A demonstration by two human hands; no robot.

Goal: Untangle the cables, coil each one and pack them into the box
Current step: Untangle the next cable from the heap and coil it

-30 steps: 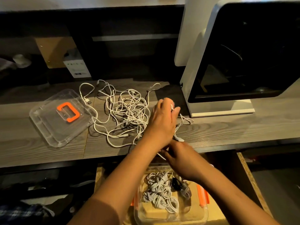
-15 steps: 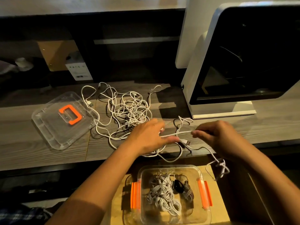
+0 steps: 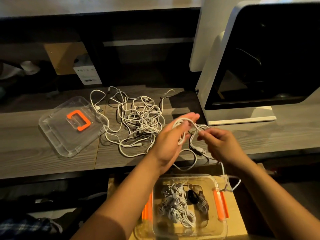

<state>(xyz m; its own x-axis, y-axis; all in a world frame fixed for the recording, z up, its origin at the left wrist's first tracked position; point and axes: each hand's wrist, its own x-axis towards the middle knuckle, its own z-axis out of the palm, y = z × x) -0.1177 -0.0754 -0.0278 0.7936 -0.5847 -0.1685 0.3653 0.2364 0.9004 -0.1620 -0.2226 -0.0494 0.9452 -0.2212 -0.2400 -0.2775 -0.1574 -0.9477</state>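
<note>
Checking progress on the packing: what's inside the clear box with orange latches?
Inside the box, a heap of coiled white cables fills most of it, with a black coil beside them. Coils underneath are covered by those on top, so the count cannot be told.

Single head view, angled down, close over desk (image 3: 43, 153).

Left hand (image 3: 170, 141) has opened, white cable (image 3: 183, 120) looped over it.

On the grey counter (image 3: 26, 153) I see tangled white cables (image 3: 140, 118) just beyond my left hand (image 3: 170, 141), a clear lid (image 3: 57, 130) farther left, and a white machine (image 3: 216, 75) behind my right hand (image 3: 220, 144).
</note>
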